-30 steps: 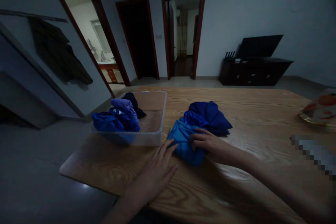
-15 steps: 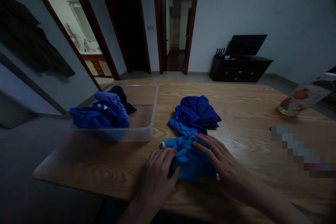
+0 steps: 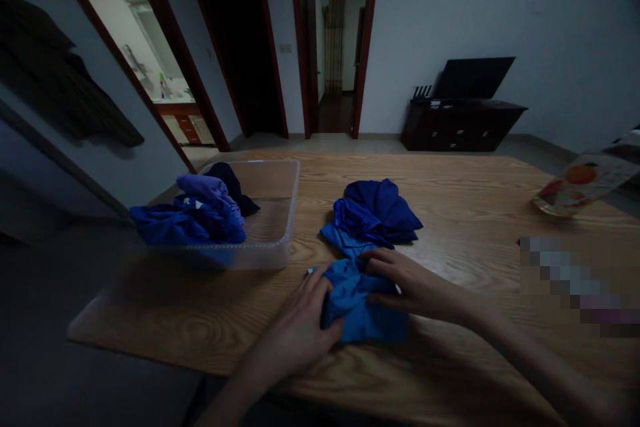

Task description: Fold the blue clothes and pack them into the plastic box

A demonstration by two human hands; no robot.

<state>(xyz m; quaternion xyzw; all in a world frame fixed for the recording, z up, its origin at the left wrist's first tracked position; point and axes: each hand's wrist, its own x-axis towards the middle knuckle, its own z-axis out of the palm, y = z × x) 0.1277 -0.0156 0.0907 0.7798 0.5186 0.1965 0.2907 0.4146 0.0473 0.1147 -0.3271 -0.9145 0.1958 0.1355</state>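
Note:
A light blue cloth lies crumpled near the table's front edge. My left hand grips its left side, with the fingers curved over the folds and the thumb lower down. From the right, my right hand has its bent fingers and thumb on the upper folds, with some cloth bunched between them. The fingertips are partly hidden in the fabric. Just beyond, touching the light blue part, lies a darker blue cloth with fan-like pleats. Whether the two are one piece I cannot tell.
A clear plastic bin stands at the left of the wooden table, holding blue clothes, a purple one and a black one. A package with fruit pictures stands at the right edge. A blurred-out patch covers something nearer.
My right hand has moved slightly up and left, its fingers more bent on the cloth. My left hand has shifted a little upward. The cloth's top is more bunched.

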